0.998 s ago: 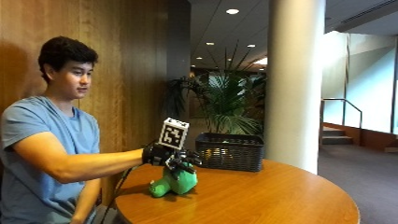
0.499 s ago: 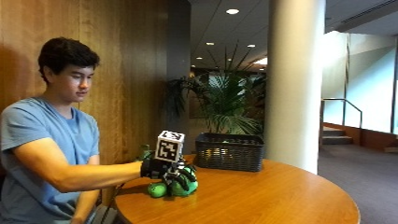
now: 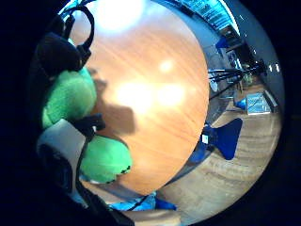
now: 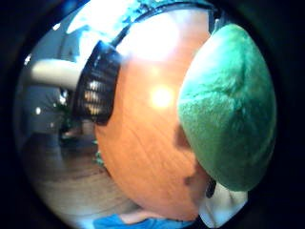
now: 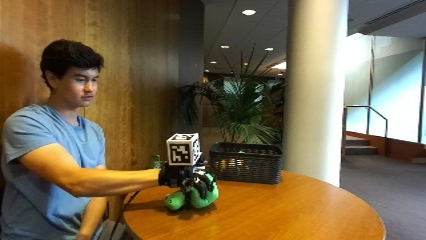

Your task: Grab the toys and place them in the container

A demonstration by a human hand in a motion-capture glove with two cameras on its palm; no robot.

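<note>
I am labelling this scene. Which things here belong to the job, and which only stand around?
For the job: green toy, gripped by the right hand; black basket at the table's far edge.

Standing around: table, palm plant, pillar, blue chair on the floor.

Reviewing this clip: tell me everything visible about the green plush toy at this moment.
The green plush toy looks soft and fuzzy, made of rounded lobes, with small dark marks on one lobe in the little finger side palm view. It sits on the round wooden table, near the edge closest to the person. The gloved right hand rests on top with fingers curled round it. The black basket stands apart behind it. Its face or overall shape cannot be made out.
</note>
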